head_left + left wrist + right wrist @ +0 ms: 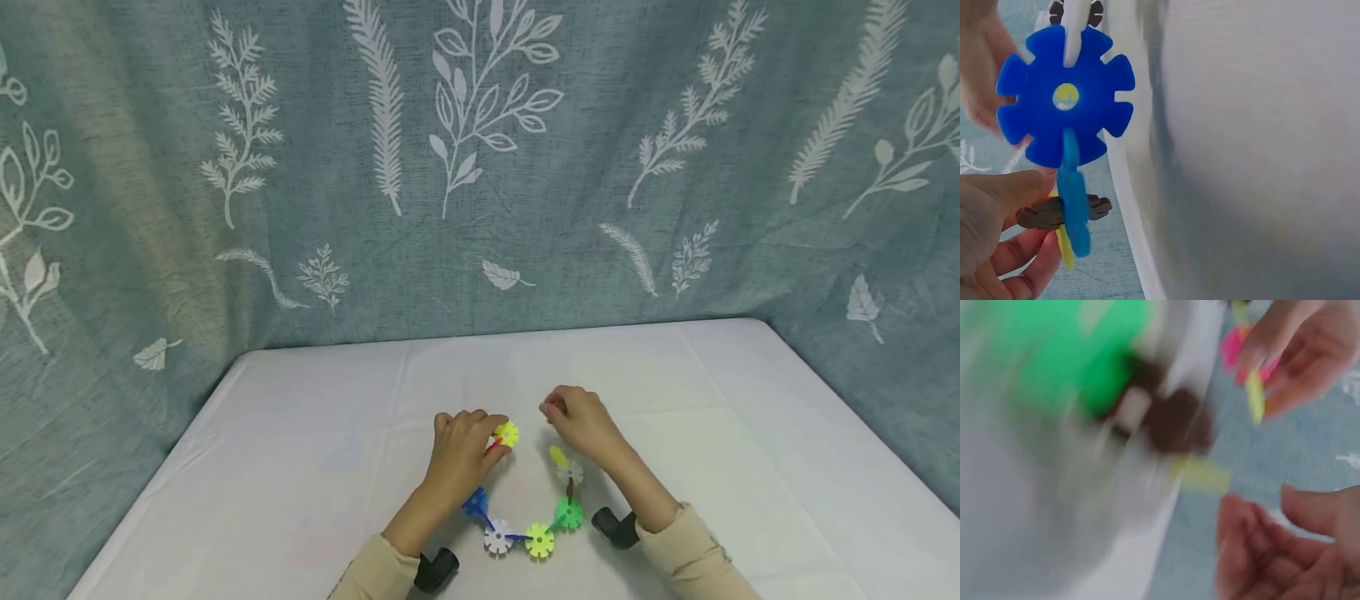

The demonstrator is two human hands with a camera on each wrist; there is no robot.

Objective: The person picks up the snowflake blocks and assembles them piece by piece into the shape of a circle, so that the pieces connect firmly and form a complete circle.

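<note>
My left hand (467,454) pinches a yellow notched disc (507,434) between thumb and fingers, at one end of a curved chain of interlocking plastic discs. A pink disc (1230,350) sits by that yellow one in the right wrist view. Along the chain come a blue disc (476,502), a white disc (498,537), a yellow-green disc (539,542) and a green disc (569,513). A clear disc (570,473) and a yellow disc (558,456) form the other end. Just above that end is my right hand (585,421), fingers loosely bent, thumb apart from them, holding nothing (1285,550).
A white cloth covers the table (315,417). Behind it hangs a blue-green curtain (555,242) with white leaf prints. Black wrist-worn devices show beside the left forearm (405,521) and the right forearm (647,492).
</note>
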